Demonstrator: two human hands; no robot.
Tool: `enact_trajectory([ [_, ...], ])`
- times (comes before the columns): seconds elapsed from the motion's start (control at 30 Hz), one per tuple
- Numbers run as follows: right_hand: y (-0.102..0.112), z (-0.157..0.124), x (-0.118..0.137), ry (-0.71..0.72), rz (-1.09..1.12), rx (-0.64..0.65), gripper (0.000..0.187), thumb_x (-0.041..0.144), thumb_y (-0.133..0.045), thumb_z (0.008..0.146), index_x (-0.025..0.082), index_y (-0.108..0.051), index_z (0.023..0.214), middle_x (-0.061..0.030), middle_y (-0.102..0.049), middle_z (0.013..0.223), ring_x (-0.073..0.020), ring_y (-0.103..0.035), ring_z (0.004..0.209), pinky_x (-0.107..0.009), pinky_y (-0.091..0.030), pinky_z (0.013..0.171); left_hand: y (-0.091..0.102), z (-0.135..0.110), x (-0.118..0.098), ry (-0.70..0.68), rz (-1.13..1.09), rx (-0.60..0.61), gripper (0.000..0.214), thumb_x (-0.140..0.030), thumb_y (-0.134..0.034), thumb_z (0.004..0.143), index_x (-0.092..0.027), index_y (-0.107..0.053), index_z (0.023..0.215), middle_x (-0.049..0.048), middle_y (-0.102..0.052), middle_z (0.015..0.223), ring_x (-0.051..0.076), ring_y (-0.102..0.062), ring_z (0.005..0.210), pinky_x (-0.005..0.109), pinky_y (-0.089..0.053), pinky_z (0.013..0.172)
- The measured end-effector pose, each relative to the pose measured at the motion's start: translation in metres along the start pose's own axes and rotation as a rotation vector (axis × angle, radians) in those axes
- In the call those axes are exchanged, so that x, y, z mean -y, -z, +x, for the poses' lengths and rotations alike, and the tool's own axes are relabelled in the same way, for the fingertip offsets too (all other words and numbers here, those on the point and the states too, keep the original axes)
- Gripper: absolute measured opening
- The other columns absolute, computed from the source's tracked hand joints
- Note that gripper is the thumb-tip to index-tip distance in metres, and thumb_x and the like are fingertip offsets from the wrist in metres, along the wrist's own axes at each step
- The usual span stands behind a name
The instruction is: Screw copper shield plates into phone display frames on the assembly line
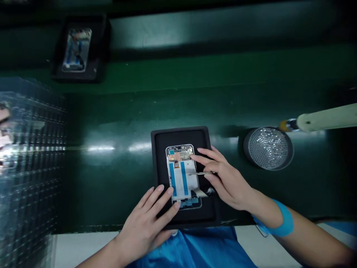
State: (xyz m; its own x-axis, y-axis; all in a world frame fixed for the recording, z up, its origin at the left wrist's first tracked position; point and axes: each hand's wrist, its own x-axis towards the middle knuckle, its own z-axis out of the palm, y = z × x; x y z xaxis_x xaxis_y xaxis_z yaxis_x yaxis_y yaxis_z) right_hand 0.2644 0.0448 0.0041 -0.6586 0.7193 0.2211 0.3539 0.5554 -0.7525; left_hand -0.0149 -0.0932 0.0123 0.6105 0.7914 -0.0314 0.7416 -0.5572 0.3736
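An opened phone with blue strips and exposed circuitry lies in a black tray. My left hand rests over the tray's lower left, fingers stretched out, with fingertips touching the phone's lower left edge. Between the thumb and fingers of my right hand is a pair of thin metal tweezers, its tip pointing left over the phone's middle. Two of the right fingers reach to the phone's upper right edge. A dark and pale flap, perhaps a flex cable, sticks out at the phone's lower right.
A second black tray with another opened phone sits at the back left. Stacked clear plastic trays stand at the left. A round mesh-faced nozzle on a pale arm is at the right. The green table's front edge is near me.
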Motion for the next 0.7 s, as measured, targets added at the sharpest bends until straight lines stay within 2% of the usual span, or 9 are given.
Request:
enact_trajectory([
  [0.07,0.003,-0.002,0.000,0.025,0.101,-0.169,0.017,0.009,-0.046,0.100,0.021,-0.051,0.110,-0.0099,-0.063,0.138,-0.0285,-0.046,0.143,-0.063,-0.037,0.118,0.003,0.006,0.003,0.013,0.037,-0.008,0.069,-0.038,-0.062,0.097,-0.025,-0.034,0.159,0.0099,-0.024,0.169,0.036,-0.023,0.155,0.055,-0.041,0.117],
  [0.13,0.005,-0.005,-0.002,0.048,0.166,-0.351,0.019,0.007,-0.045,0.098,0.021,-0.050,0.111,-0.0110,-0.064,0.136,-0.0300,-0.050,0.139,-0.063,-0.040,0.115,0.006,0.023,0.012,0.047,0.082,-0.040,0.070,-0.039,-0.063,0.096,-0.026,-0.033,0.159,0.0126,-0.021,0.169,0.038,-0.018,0.156,0.059,-0.041,0.116],
  [0.23,0.004,-0.010,-0.009,0.068,0.193,-0.507,0.020,0.008,-0.047,0.098,0.021,-0.051,0.113,-0.0111,-0.067,0.128,-0.0296,-0.058,0.130,-0.059,-0.046,0.110,0.014,0.071,0.043,0.127,0.142,-0.131,0.065,-0.041,-0.061,0.097,-0.028,-0.038,0.157,0.0156,-0.019,0.169,0.042,-0.011,0.156,0.066,-0.035,0.116],
  [0.33,0.000,-0.013,-0.017,0.062,0.179,-0.524,0.018,0.013,-0.050,0.099,0.022,-0.054,0.114,-0.0102,-0.070,0.119,-0.0277,-0.064,0.121,-0.054,-0.051,0.103,0.027,0.135,0.088,0.219,0.148,-0.215,0.054,-0.042,-0.056,0.100,-0.026,-0.049,0.151,0.0180,-0.024,0.167,0.043,-0.012,0.156,0.067,-0.031,0.118],
  [0.4,-0.001,-0.013,-0.021,0.056,0.153,-0.514,0.015,0.015,-0.051,0.099,0.023,-0.055,0.112,-0.0094,-0.071,0.114,-0.0261,-0.067,0.116,-0.049,-0.055,0.098,0.036,0.177,0.118,0.285,0.121,-0.288,0.048,-0.040,-0.055,0.101,-0.024,-0.055,0.146,0.0170,-0.027,0.166,0.042,-0.013,0.156,0.064,-0.030,0.120],
  [0.5,-0.002,-0.012,-0.024,0.052,0.094,-0.509,0.012,0.018,-0.051,0.100,0.023,-0.057,0.109,-0.0089,-0.072,0.110,-0.0234,-0.069,0.108,-0.041,-0.059,0.091,0.046,0.226,0.151,0.345,0.076,-0.389,0.043,-0.035,-0.057,0.100,-0.021,-0.061,0.140,0.0169,-0.034,0.164,0.039,-0.022,0.154,0.058,-0.032,0.121],
  [0.6,-0.001,-0.010,-0.024,0.043,0.052,-0.500,0.011,0.018,-0.050,0.101,0.022,-0.057,0.108,-0.0084,-0.071,0.107,-0.0208,-0.070,0.103,-0.035,-0.059,0.087,0.053,0.250,0.167,0.306,0.054,-0.428,0.038,-0.029,-0.057,0.100,-0.014,-0.065,0.135,0.0191,-0.044,0.157,0.034,-0.042,0.147,0.051,-0.037,0.121],
  [0.7,0.000,-0.007,-0.022,0.044,0.052,-0.509,0.010,0.018,-0.049,0.102,0.022,-0.056,0.107,-0.0080,-0.071,0.103,-0.0197,-0.070,0.098,-0.033,-0.059,0.084,0.053,0.251,0.170,0.255,0.040,-0.466,0.030,-0.025,-0.056,0.100,-0.012,-0.070,0.124,0.0172,-0.059,0.144,0.028,-0.054,0.138,0.047,-0.038,0.122],
])
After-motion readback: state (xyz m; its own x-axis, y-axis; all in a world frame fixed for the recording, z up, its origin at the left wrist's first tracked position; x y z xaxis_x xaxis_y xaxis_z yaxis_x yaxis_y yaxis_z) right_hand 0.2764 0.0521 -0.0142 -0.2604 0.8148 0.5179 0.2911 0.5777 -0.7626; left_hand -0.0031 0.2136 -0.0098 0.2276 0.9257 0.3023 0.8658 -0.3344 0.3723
